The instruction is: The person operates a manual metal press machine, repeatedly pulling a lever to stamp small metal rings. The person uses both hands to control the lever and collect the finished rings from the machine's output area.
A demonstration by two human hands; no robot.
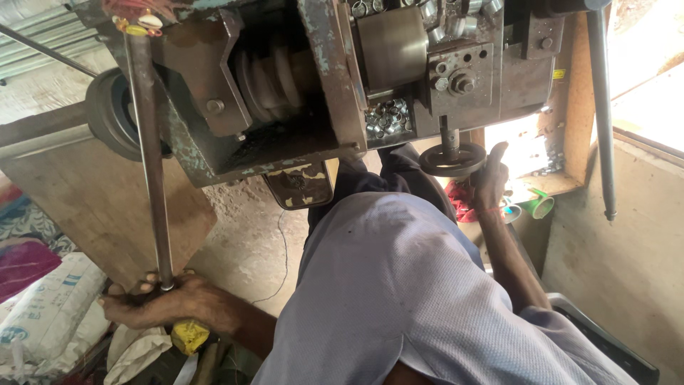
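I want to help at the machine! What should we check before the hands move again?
1. Left hand gripping the long grey metal rod at its lower end: ok.
2. Right hand on the small round dark metal handwheel: ok.
3. Small shiny metal rings sitting heaped in the machine's tray: ok.
4. Grooved pulley free of cloth or fingers: ok.
5. Whether the machine is running: cannot tell.
6. Loose rings by the wooden ledge, scattered: not ok.
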